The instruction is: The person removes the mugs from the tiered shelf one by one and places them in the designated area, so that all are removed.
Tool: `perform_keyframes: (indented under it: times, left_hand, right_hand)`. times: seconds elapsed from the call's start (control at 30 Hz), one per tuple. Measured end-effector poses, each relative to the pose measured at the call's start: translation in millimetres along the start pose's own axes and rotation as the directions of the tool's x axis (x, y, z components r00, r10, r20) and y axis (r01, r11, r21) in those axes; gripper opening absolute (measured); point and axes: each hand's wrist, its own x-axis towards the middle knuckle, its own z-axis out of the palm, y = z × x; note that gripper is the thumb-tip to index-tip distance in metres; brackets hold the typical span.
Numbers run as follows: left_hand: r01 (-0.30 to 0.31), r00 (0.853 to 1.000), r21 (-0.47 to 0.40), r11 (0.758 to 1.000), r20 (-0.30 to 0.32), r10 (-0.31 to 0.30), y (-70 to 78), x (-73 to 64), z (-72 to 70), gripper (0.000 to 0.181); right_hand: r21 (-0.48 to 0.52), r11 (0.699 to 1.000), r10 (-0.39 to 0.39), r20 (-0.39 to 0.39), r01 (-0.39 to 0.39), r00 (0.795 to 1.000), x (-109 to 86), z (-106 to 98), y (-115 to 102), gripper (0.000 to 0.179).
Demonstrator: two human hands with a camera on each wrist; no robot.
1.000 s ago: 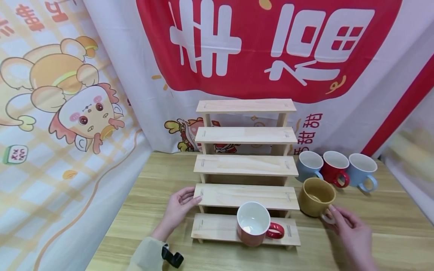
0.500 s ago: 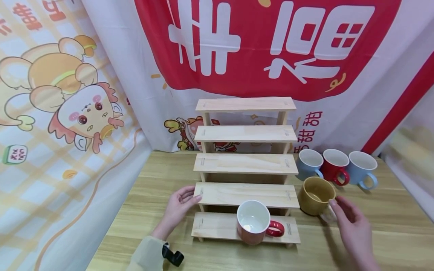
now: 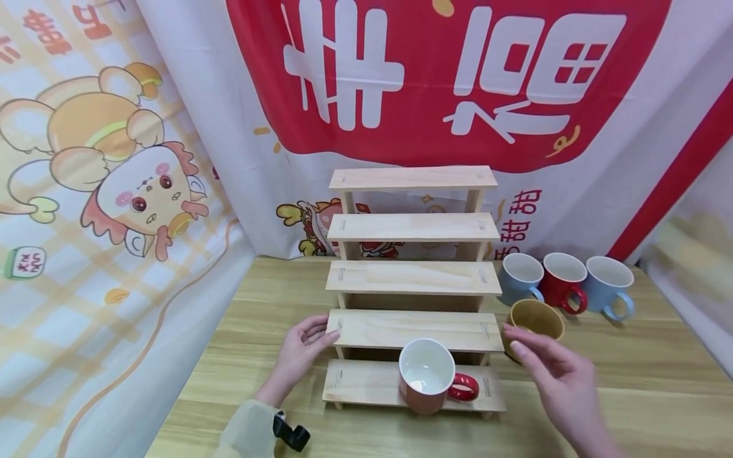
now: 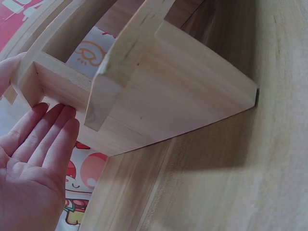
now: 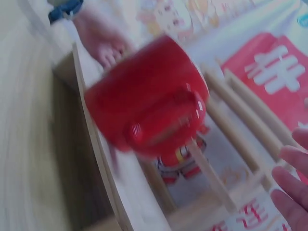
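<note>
A five-tier wooden step shelf (image 3: 412, 278) stands on the table. My left hand (image 3: 300, 353) grips the left end of its second-lowest tier, thumb on top; in the left wrist view its fingers (image 4: 45, 139) touch the underside area. On the lowest tier, right of centre, sits a red mug (image 3: 424, 397) with a white inside, handle to the right. My right hand (image 3: 558, 369) hovers just right of the shelf with nothing held, fingers loosely extended. It partly covers a mustard-yellow mug (image 3: 541, 310), whose handle is hidden.
Behind the yellow mug, a blue mug (image 3: 518, 280), a darker red mug (image 3: 558, 289) and another blue mug (image 3: 604, 289) stand in a row. A printed cloth (image 3: 366, 143) hangs close behind the shelf, and another cloth (image 3: 189, 305) borders the table on the left.
My right hand has let go of the yellow mug's handle and moved left, towards the shelf and the red mug. The left hand has stayed put.
</note>
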Motion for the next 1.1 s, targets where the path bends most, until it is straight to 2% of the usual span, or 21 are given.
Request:
perform_keyframes:
  times: [0.1, 0.23, 0.33, 0.43, 0.67, 0.9, 1.1]
  left_hand:
    - [0.005, 1.000, 0.002, 1.000, -0.005, -0.005, -0.6, 0.1, 0.3, 0.051]
    - [0.002, 1.000, 0.002, 1.000, -0.008, -0.002, -1.5, 0.1, 0.3, 0.051]
    - [-0.003, 1.000, 0.005, 1.000, -0.007, 0.003, -2.2, -0.1, 0.2, 0.050]
    - [-0.004, 1.000, 0.013, 1.000, -0.008, 0.004, -3.2, -0.1, 0.2, 0.050]
    - [0.003, 1.000, 0.006, 1.000, -0.007, -0.003, -2.8, 0.3, 0.1, 0.051]
    - [-0.011, 1.000, 0.016, 1.000, -0.002, 0.011, -1.7, 0.6, 0.3, 0.050]
    - [0.000, 1.000, -0.002, 1.000, 0.000, 0.000, -0.8, 0.1, 0.4, 0.050]
  right_hand:
    - [0.049, 0.999, -0.004, 0.104, -0.001, 0.995, -4.6, 7.9, -7.2, 0.023]
    - [0.080, 0.994, 0.054, 0.222, -0.073, 0.974, -9.2, 18.1, -11.5, 0.024]
    - [0.093, 0.988, 0.097, 0.270, -0.127, 0.958, -12.3, 25.1, -11.5, 0.026]
    - [0.116, 0.984, 0.096, 0.307, -0.137, 0.947, -14.3, 30.6, -9.7, 0.027]
    - [0.158, 0.984, 0.024, 0.348, -0.084, 0.937, -17.2, 39.5, -3.2, 0.027]
    - [0.163, 0.980, 0.051, 0.344, -0.113, 0.938, -19.9, 42.9, -0.9, 0.022]
    - [0.107, 0.987, 0.072, 0.358, -0.117, 0.931, -21.0, 43.0, 3.1, 0.022]
